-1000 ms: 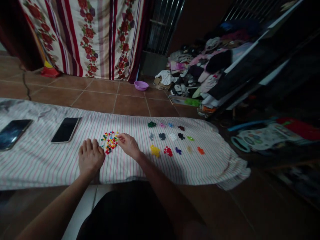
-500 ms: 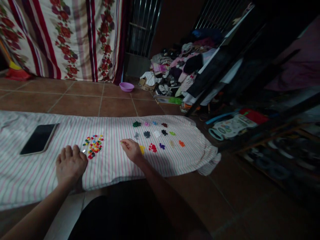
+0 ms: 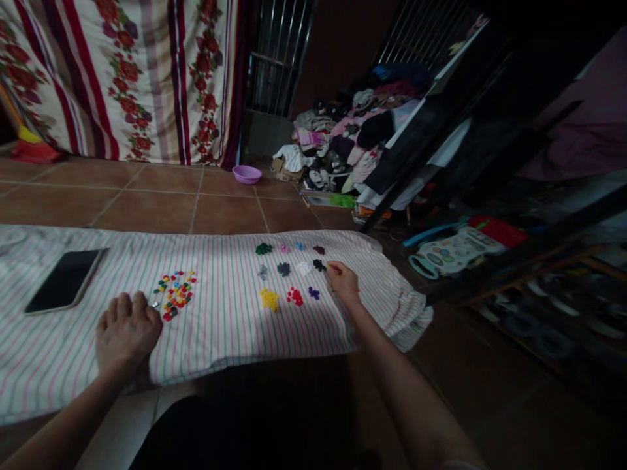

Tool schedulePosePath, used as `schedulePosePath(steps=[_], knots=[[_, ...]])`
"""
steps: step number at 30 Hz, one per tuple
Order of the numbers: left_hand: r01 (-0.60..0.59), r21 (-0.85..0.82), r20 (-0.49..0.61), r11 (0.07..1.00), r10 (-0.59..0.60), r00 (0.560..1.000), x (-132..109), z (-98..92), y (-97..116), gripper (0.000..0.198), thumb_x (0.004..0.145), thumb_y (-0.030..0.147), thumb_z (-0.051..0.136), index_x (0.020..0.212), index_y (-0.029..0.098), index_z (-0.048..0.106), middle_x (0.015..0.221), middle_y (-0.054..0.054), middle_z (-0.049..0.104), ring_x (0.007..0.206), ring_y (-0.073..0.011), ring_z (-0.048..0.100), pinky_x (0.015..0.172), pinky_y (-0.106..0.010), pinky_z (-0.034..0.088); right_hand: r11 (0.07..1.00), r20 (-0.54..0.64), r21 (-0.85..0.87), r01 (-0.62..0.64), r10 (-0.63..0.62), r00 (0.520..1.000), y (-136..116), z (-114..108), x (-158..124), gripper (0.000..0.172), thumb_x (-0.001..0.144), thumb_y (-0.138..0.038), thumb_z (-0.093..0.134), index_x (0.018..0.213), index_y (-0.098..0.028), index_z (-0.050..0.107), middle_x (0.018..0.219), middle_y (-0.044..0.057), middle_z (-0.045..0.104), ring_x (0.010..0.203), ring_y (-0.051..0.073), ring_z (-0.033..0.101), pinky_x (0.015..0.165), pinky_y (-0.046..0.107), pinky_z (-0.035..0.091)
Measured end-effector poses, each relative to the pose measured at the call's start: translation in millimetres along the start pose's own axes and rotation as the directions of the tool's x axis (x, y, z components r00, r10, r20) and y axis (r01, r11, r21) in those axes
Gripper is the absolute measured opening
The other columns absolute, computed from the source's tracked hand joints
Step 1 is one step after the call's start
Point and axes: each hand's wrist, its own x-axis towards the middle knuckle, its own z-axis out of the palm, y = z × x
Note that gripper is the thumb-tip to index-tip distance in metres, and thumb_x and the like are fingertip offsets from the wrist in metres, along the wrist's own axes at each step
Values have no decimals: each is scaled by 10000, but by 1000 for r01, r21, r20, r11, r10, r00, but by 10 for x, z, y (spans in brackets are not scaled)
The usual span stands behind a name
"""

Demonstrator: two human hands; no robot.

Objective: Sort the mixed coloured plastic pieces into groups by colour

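My right hand [image 3: 343, 282] is bringing thumb and fingertips together, but I cannot tell whether they are pinching a piece. The small black pieces [image 3: 319, 265] are lying just left of those fingertips on the striped cloth [image 3: 230, 313]. My left hand [image 3: 128, 329] is resting flat, palm down and gripping nothing visible, just beside the mixed coloured pieces [image 3: 179, 299], which are sitting well left of my right hand.
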Motion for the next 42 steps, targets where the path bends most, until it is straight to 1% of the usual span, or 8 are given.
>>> schedulePosePath(steps=[2, 7, 12, 19, 23, 30, 35, 42], knots=[[10, 34, 14, 999, -10, 1000, 5, -5, 8, 418, 898, 274, 247, 1194, 131, 506, 1166, -160, 601, 1201, -330, 503, 913, -472, 456, 997, -26, -59, -42, 41, 999, 127, -88, 148, 319, 771, -261, 497, 980, -193, 729, 928, 61, 746, 878, 197, 669, 873, 311, 512], [-56, 18, 19, 998, 55, 998, -6, -84, 38, 446, 913, 264, 233, 1157, 48, 538, 1089, -241, 593, 1136, -370, 534, 887, -482, 451, 982, -76, -177, -63, 50, 996, 347, -195, 385, 309, 786, -207, 494, 961, -166, 746, 947, 80, 748, 901, 203, 676, 867, 297, 501], [-40, -23, 11, 999, 40, 999, -8, -91, 47, 461, 893, 260, 244, 1200, 61, 525, 1109, -251, 593, 1139, -400, 531, 869, -514, 457, 959, -67, -268, -87, 72, 995, 462, -168, 490, 275, 790, -210, 524, 926, -174, 760, 919, 75, 756, 865, 200, 677, 818, 279, 495], [-1, -57, 32, 998, 3, 999, 16, -33, 29, 488, 890, 295, 210, 1226, 91, 498, 1203, -218, 570, 1181, -396, 521, 910, -546, 453, 960, -63, -274, -50, 34, 997, 585, -93, 609, 236, 766, -210, 555, 857, -200, 773, 890, 55, 761, 838, 196, 679, 781, 270, 496], [-11, -87, 52, 996, 16, 999, 18, -65, 38, 480, 878, 268, 278, 1245, 54, 502, 1216, -274, 552, 1225, -418, 498, 936, -559, 441, 955, -37, -294, -46, 37, 999, 617, -78, 649, 236, 770, -203, 559, 858, -202, 778, 893, 55, 764, 828, 193, 681, 772, 269, 497], [-17, -73, 3, 997, 17, 1000, 10, -9, 25, 483, 891, 276, 267, 1277, 82, 484, 1231, -265, 554, 1231, -422, 496, 944, -575, 444, 944, 23, -327, -40, 50, 998, 620, -71, 666, 280, 773, -134, 537, 889, -200, 784, 939, 59, 768, 872, 194, 697, 808, 268, 507], [-1, -72, 30, 997, 3, 1000, 17, 18, 7, 494, 898, 275, 272, 1280, 42, 481, 1286, -284, 523, 1248, -426, 483, 966, -562, 435, 948, 52, -312, -57, 77, 996, 621, -85, 679, 312, 740, -103, 546, 909, -199, 790, 934, 66, 771, 863, 200, 705, 787, 262, 517], [-31, -11, 62, 999, 32, 998, 12, -110, 56, 493, 922, 267, 208, 1250, 26, 486, 1225, -265, 546, 1192, -411, 508, 951, -536, 444, 946, 83, -311, -90, 121, 989, 573, -112, 659, 292, 747, -192, 609, 987, -199, 775, 961, 69, 766, 885, 209, 696, 764, 249, 506]])
